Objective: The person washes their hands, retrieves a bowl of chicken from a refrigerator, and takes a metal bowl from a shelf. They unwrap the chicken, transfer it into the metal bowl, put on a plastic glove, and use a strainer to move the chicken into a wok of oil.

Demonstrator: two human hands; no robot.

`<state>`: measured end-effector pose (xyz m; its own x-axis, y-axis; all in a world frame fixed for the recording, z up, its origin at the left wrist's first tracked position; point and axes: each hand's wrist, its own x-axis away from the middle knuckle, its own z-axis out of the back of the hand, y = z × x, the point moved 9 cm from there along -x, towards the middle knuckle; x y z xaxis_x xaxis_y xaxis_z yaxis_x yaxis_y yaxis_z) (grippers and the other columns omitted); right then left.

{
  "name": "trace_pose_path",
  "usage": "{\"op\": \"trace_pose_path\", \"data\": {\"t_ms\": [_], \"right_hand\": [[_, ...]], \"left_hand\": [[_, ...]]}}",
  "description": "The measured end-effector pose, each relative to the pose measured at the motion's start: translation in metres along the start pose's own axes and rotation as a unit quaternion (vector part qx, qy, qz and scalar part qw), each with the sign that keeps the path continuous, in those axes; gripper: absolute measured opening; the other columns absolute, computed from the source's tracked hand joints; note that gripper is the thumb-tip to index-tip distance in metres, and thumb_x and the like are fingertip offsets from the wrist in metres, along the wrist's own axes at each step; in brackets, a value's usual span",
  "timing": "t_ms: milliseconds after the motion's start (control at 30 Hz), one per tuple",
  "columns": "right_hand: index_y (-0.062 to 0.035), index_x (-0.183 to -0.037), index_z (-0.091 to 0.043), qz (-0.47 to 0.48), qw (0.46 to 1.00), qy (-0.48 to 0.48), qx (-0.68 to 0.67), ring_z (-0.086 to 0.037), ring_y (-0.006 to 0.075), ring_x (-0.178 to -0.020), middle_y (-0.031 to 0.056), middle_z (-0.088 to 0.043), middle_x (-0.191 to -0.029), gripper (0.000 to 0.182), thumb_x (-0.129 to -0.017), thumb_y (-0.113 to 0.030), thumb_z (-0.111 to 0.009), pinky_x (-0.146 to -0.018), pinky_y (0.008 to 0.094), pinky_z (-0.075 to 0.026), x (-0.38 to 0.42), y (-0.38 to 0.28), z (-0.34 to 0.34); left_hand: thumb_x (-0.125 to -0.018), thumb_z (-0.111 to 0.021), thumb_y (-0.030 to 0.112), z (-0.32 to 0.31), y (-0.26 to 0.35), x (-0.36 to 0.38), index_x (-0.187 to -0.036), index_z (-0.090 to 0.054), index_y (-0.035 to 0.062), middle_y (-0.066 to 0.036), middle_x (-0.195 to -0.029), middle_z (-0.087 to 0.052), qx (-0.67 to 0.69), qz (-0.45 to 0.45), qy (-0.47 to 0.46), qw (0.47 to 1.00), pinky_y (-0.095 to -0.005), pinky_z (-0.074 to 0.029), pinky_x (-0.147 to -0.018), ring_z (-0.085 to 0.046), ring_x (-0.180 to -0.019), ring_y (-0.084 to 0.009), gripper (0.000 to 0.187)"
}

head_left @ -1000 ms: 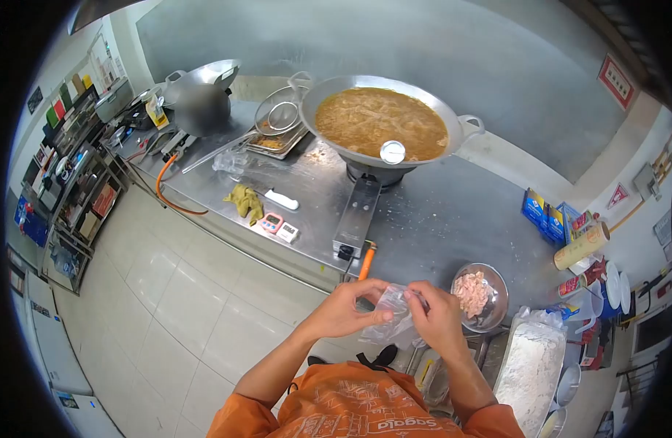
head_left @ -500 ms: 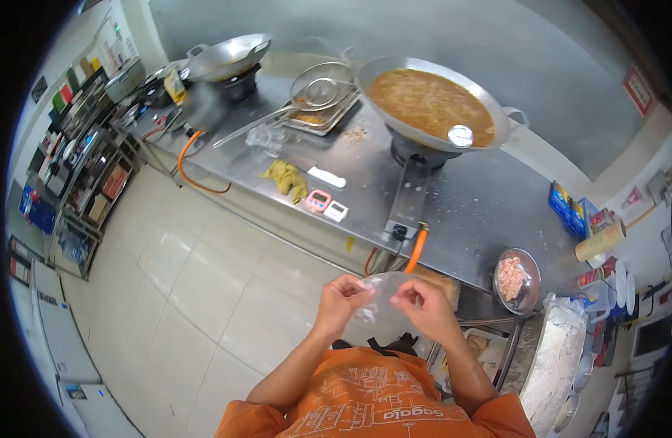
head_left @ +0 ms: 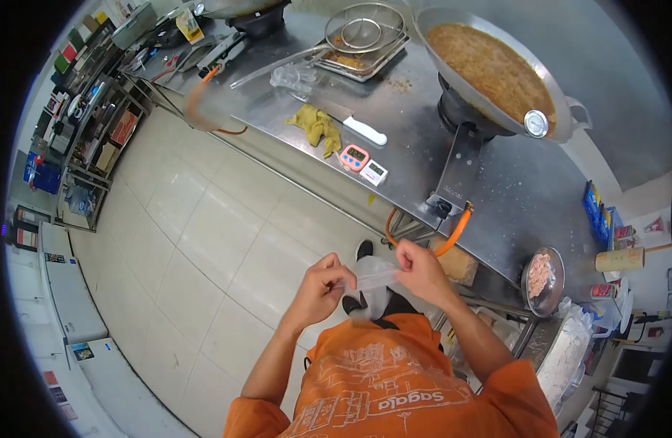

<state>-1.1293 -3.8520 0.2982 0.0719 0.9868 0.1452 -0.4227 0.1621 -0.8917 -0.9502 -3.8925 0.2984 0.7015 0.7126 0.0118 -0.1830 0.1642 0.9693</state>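
Note:
A thin, clear piece of plastic [head_left: 377, 281], like a bag or disposable glove, is stretched between my hands in front of the orange shirt. My left hand [head_left: 323, 286] pinches one side of its edge. On the other side, my right hand [head_left: 421, 270] grips it with curled fingers. The lower part hangs loose over my shoes, and its exact kind cannot be made out. Both hands are off the steel table [head_left: 423, 182], above the floor.
On the table are a wok of brown liquid [head_left: 489, 73], strainers [head_left: 361, 33], a knife [head_left: 365, 131], a yellow-green cloth [head_left: 314, 128] and timers [head_left: 354, 157]. A metal bowl of pink meat [head_left: 540, 277] stands right. An orange hose [head_left: 458, 232] curves below the table edge.
The view has tilted down and shifted left. My hands have turned and pulled the plastic's edge taut; it now hangs lower between them.

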Motion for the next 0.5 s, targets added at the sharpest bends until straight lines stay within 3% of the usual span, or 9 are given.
{"op": "trace_pose_path", "data": {"t_ms": [33,67,200,267,367,400,500], "right_hand": [[-0.0053,-0.076,-0.041,0.022,0.999,-0.001,0.028,-0.042,0.0176,-0.054,0.0054,-0.045,-0.063,0.022,-0.069,0.001,-0.062,-0.051,0.0317,-0.036,-0.014,-0.007,-0.005],[-0.0063,-0.083,-0.049,-0.004,0.998,-0.043,0.048,-0.051,0.0230,-0.063,0.0073,-0.051,-0.068,0.020,-0.069,0.000,-0.062,-0.058,0.0346,-0.041,-0.026,-0.005,-0.017],[-0.0057,-0.078,-0.063,0.346,0.918,-0.037,0.188,-0.057,0.0235,-0.083,0.0068,-0.059,-0.071,0.008,-0.071,-0.006,-0.061,-0.073,0.0384,-0.044,-0.059,-0.060,-0.068],[-0.0064,-0.072,-0.069,0.448,0.844,-0.118,0.271,-0.057,0.0230,-0.091,0.0061,-0.061,-0.071,0.009,-0.071,-0.010,-0.060,-0.080,0.0387,-0.045,-0.057,-0.078,-0.092],[-0.0096,-0.061,-0.067,0.514,0.765,-0.251,0.296,-0.058,0.0186,-0.091,0.0041,-0.064,-0.071,0.010,-0.068,-0.015,-0.063,-0.083,0.0326,-0.043,-0.058,-0.063,-0.131],[-0.0088,-0.061,-0.068,0.469,0.761,-0.304,0.328,-0.060,0.0195,-0.082,0.0023,-0.062,-0.064,0.011,-0.067,-0.017,-0.063,-0.084,0.0307,-0.043,-0.072,-0.052,-0.139],[-0.0089,-0.058,-0.066,0.513,0.745,-0.237,0.354,-0.060,0.0205,-0.069,0.0030,-0.061,-0.058,0.013,-0.066,-0.018,-0.062,-0.082,0.0297,-0.043,-0.108,-0.061,-0.122]], "left_hand": [[-0.070,-0.057,-0.016,0.004,0.008,-0.001,-0.096,-0.064,0.0056,-0.006,-0.080,-0.045,-0.098,-0.008,-0.025,0.995,-0.0293,-0.042,-0.060,-0.053,-0.074,-0.0171,0.034],[-0.069,-0.055,-0.016,0.006,0.011,-0.003,-0.101,-0.067,0.0060,-0.008,-0.083,-0.045,-0.194,-0.016,-0.051,0.979,-0.0317,-0.044,-0.063,-0.054,-0.076,-0.0205,0.041],[-0.071,-0.054,-0.015,0.044,-0.019,-0.017,-0.117,-0.063,0.0107,-0.014,-0.093,-0.045,-0.247,0.140,-0.035,0.958,-0.0384,-0.047,-0.072,-0.055,-0.081,-0.0297,0.054],[-0.071,-0.057,-0.012,0.061,-0.030,-0.027,-0.124,-0.059,0.0122,-0.015,-0.097,-0.044,-0.248,0.205,-0.065,0.945,-0.0383,-0.049,-0.073,-0.055,-0.082,-0.0306,0.059],[-0.069,-0.061,-0.007,0.068,-0.036,-0.046,-0.131,-0.053,0.0139,-0.016,-0.100,-0.044,-0.256,0.258,-0.119,0.924,-0.0391,-0.050,-0.076,-0.056,-0.084,-0.0317,0.065],[-0.069,-0.061,-0.007,0.069,-0.034,-0.056,-0.131,-0.053,0.0138,-0.016,-0.100,-0.044,-0.281,0.264,-0.119,0.915,-0.0396,-0.050,-0.076,-0.056,-0.084,-0.0317,0.066],[-0.068,-0.060,-0.008,0.084,-0.029,-0.091,-0.131,-0.052,0.0130,-0.017,-0.100,-0.045,-0.318,0.268,-0.076,0.906,-0.0418,-0.050,-0.077,-0.056,-0.087,-0.0337,0.066]]}}
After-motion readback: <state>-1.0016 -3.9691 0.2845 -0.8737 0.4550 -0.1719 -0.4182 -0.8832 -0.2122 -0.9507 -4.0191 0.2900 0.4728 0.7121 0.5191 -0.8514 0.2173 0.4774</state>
